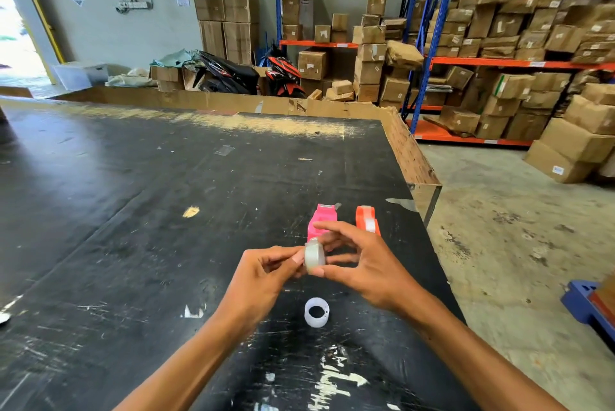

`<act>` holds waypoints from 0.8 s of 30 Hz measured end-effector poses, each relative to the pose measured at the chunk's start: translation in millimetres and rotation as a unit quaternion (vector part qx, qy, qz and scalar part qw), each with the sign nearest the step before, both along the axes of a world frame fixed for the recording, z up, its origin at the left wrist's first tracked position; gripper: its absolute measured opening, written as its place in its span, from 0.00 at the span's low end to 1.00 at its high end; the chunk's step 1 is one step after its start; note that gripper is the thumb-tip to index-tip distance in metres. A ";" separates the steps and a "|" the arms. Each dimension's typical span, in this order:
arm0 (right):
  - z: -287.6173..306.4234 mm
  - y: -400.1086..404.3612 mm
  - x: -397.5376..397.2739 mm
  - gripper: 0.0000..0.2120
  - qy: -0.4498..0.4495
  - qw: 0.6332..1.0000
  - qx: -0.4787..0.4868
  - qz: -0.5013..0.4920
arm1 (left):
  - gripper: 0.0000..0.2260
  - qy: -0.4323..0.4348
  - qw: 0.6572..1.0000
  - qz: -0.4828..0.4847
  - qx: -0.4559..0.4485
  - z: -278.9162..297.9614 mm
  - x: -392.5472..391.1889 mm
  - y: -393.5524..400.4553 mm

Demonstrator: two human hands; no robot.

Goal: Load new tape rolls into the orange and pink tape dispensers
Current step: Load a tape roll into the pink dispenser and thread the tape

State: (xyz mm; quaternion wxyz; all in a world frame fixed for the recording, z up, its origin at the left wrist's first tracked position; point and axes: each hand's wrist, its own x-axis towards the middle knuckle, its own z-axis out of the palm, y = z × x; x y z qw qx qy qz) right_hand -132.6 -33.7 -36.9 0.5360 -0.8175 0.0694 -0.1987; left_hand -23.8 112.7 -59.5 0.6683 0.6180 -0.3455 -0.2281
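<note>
I hold a clear tape roll (314,257) above the black table (133,211). My right hand (362,264) pinches it between thumb and fingers, and my left hand (266,272) touches its left face with thumb and fingertips. Just behind the roll lies the pink dispenser (322,219), partly hidden by my right fingers. To its right sits the orange dispenser (367,218) with a clear roll showing inside it. A white empty tape core (316,312) rests on the table below my hands.
The table's right edge (429,211) runs close to the dispensers, with concrete floor beyond. Cardboard lines the far rim. Racks of boxes (499,44) and two parked motorbikes (249,74) stand behind. A blue pallet (589,307) lies at right.
</note>
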 end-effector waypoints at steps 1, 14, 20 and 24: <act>0.9 0.7 1.3 0.27 -0.009 1.000 0.005 -0.006 | 0.09 -0.004 1.000 -0.001 -0.006 1.6 1.6 0.7; 0.5 8.4 19.4 0.27 -0.056 0.997 -0.013 -0.051 | 0.06 0.000 0.998 0.040 -0.044 3.4 17.1 0.5; 1.6 14.3 34.3 0.30 -0.049 0.986 -0.119 -0.108 | 0.09 0.061 0.998 0.010 -0.030 7.8 23.7 -7.0; 0.5 22.3 40.6 0.32 0.002 0.973 -0.194 -0.125 | 0.03 0.069 0.997 0.032 -0.004 7.1 33.7 -14.6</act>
